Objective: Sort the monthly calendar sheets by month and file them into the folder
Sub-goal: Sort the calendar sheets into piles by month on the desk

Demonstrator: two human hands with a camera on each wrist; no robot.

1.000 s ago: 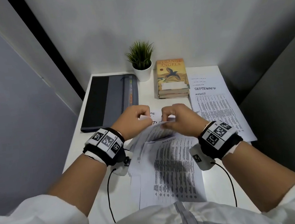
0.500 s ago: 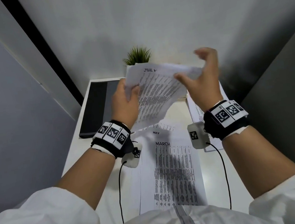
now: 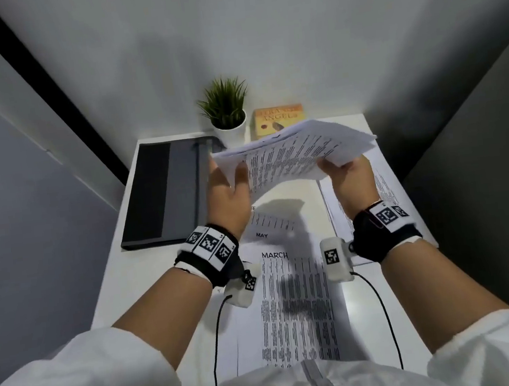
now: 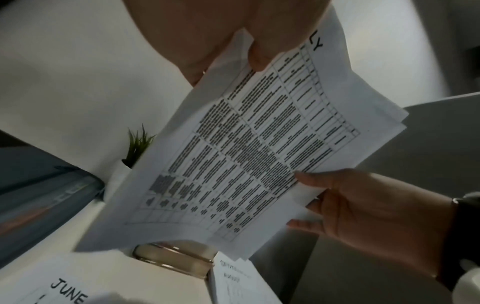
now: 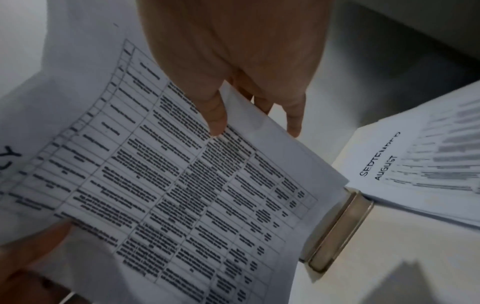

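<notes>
A small stack of calendar sheets (image 3: 293, 153), with July on top (image 4: 246, 154), hangs tilted over the back of the white table. My left hand (image 3: 233, 182) pinches its left edge, thumb on top (image 4: 259, 55). My right hand (image 3: 342, 167) pinches the right edge, its thumb (image 5: 213, 111) on the print and fingers beneath. The dark grey folder (image 3: 164, 193) lies closed at the left. The March sheet (image 3: 294, 299) and the May sheet (image 3: 270, 229) lie in front of me, with a June sheet (image 4: 68, 292) beneath the lifted stack. A pile showing August and September (image 5: 415, 164) lies at the right.
A potted plant (image 3: 226, 107) and a book (image 3: 278, 118) stand at the back of the table (image 3: 124, 287) against the wall. Walls close in on both sides. Cables from the wrist cameras trail over the table's front edge.
The stack came up off the table a second ago. Since half a second ago it has dropped lower and flatter, and my right hand, then spread, has closed on its right edge.
</notes>
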